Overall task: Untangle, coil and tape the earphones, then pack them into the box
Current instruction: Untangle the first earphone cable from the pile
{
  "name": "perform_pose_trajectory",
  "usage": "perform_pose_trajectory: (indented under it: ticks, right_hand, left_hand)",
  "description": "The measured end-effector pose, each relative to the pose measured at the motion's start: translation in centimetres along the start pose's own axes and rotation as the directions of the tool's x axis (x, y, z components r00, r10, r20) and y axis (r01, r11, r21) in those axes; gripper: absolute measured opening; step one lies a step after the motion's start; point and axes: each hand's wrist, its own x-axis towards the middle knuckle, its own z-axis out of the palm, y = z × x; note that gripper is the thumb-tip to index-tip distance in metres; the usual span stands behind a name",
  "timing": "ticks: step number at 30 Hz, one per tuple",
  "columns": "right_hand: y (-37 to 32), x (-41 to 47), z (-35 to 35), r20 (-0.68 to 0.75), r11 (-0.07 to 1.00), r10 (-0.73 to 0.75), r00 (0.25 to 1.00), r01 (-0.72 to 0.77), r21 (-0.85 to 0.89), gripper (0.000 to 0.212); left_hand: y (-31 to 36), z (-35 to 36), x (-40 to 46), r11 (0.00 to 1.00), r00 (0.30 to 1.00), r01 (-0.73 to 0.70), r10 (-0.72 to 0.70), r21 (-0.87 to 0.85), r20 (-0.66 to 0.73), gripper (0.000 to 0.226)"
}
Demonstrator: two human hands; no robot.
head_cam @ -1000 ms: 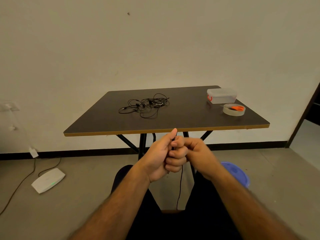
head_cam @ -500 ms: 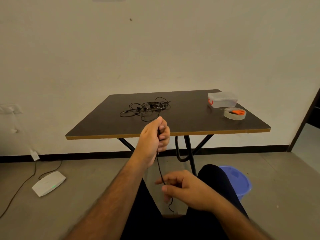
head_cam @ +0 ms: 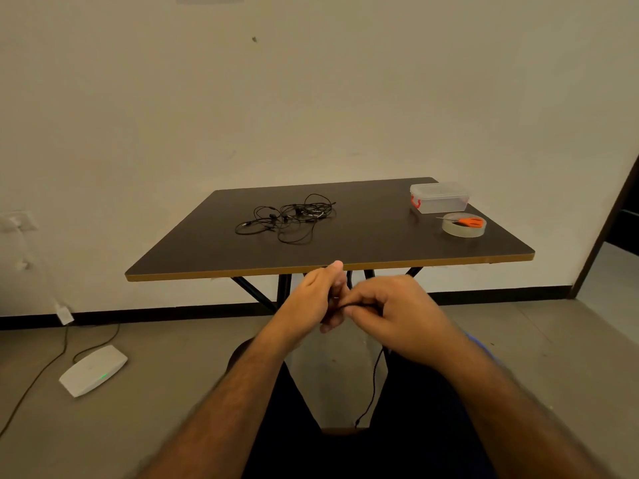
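Hands meet again in front of the table edge, where half a second ago they were apart: the right hand (head_cam: 397, 316), which was then low over the lap, has come up beside the left hand (head_cam: 316, 299), and the two now touch. Both pinch a thin black cord (head_cam: 375, 385), the right hand's curled fingers closed on it and the left hand's fingers curled round it with the thumb pointing up; the free end hangs down between the knees (its tip is a small dark blur against the floor). Just how the cord runs between the fingers is hidden by the knuckles. On the table (head_cam: 345, 247), a dark matt board with a pale wooden edge on black metal legs, lies a loose tangle of black earphones (head_cam: 290, 216) near the middle, well apart from the hands. At the far right corner stands a clear plastic box (head_cam: 439, 198) with a lid and a red clasp, and just in front of it a broad roll of clear tape (head_cam: 463, 228) with orange-handled scissors (head_cam: 466, 221) lying across its top. On the grey floor at left lies a flat white device (head_cam: 93, 369) with a green light and a cable. Both forearms are blurred at the bottom of the view.
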Motion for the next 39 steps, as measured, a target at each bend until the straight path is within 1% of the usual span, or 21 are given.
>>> perform_pose_trajectory:
  ticks: [3,6,8,10,13,15,18,20,23,25,27,29,30,32,34,36,39]
  right_hand:
    - [0.2,0.7,-1.2,-0.096,1.0,-0.025,0.995,0.024,-0.009,0.01]
    - [0.5,1.5,-2.0,-0.138,0.998,-0.065,0.988,0.066,0.007,0.016]
    - [0.7,1.9,-2.3,-0.15,0.994,-0.062,0.987,0.075,0.08,0.02]
    - [0.9,2.2,-2.3,-0.162,0.975,-0.037,0.986,0.071,0.209,0.02]
    - [1.6,2.8,-2.4,-0.195,0.945,-0.007,0.981,0.07,0.32,0.017]
    - [2.2,3.2,-2.1,-0.187,0.92,0.001,0.982,0.072,0.386,0.012]
    - [2.7,3.3,-1.3,-0.175,0.859,0.021,0.984,0.071,0.507,0.008]
    - [3.0,3.3,-0.7,-0.163,0.791,0.069,0.984,0.046,0.61,0.009]
    - [3.6,3.1,0.2,-0.082,0.688,0.138,0.987,-0.036,0.725,0.007]
    - [3.9,2.8,1.1,-0.014,0.631,0.16,0.987,-0.091,0.771,0.013]
    - [4.0,2.4,2.5,0.049,0.581,0.182,0.982,-0.147,0.8,0.016]
    - [4.0,1.8,3.9,0.122,0.552,0.184,0.975,-0.205,0.808,0.015]
    - [3.9,1.5,4.5,0.165,0.549,0.178,0.97,-0.237,0.802,0.017]
    - [3.9,0.9,5.4,0.243,0.557,0.161,0.957,-0.291,0.778,0.018]
    - [4.0,0.5,6.2,0.3,0.585,0.138,0.944,-0.322,0.745,0.019]
    - [4.1,0.2,6.5,0.343,0.632,0.119,0.932,-0.337,0.698,0.019]
    - [4.3,0.0,6.2,0.4,0.664,0.108,0.91,-0.365,0.652,0.019]
  left_hand:
    - [-0.1,0.4,-0.1,0.999,0.996,0.034,-0.032,-0.027,0.086,0.055]
    - [0.1,0.8,-0.4,0.994,0.991,0.086,-0.079,-0.062,0.106,0.051]
    - [0.2,0.9,-0.4,0.981,0.987,0.117,-0.098,-0.152,0.127,0.049]
    - [0.3,0.9,-0.5,0.96,0.979,0.158,-0.122,-0.231,0.164,0.048]
    - [0.4,1.0,-0.6,0.919,0.957,0.231,-0.156,-0.32,0.244,0.05]
    - [0.5,1.1,-0.7,0.891,0.945,0.256,-0.147,-0.376,0.293,0.051]
    - [0.8,1.2,-0.7,0.849,0.926,0.278,-0.113,-0.449,0.359,0.047]
    - [1.0,1.2,-0.6,0.83,0.922,0.281,-0.094,-0.482,0.375,0.045]
    - [1.0,1.1,-0.4,0.798,0.918,0.262,-0.032,-0.542,0.396,0.042]
    - [1.1,1.1,-0.3,0.759,0.914,0.244,0.027,-0.603,0.405,0.04]
    - [1.5,1.0,-0.2,0.706,0.922,0.218,0.077,-0.674,0.379,0.037]
    - [1.9,0.9,-0.1,0.655,0.947,0.174,0.094,-0.735,0.308,0.035]
    - [2.2,0.7,0.0,0.647,0.961,0.141,0.091,-0.749,0.259,0.036]
    - [2.6,0.3,0.4,0.678,0.988,0.06,0.065,-0.732,0.141,0.038]
    - [2.7,-0.3,0.8,0.742,0.999,-0.017,0.03,-0.671,0.009,0.042]
    - [2.6,-1.0,1.2,0.806,0.993,-0.076,0.009,-0.587,-0.117,0.043]
    - [2.2,-1.8,1.5,0.861,0.97,-0.136,0.014,-0.49,-0.244,0.042]
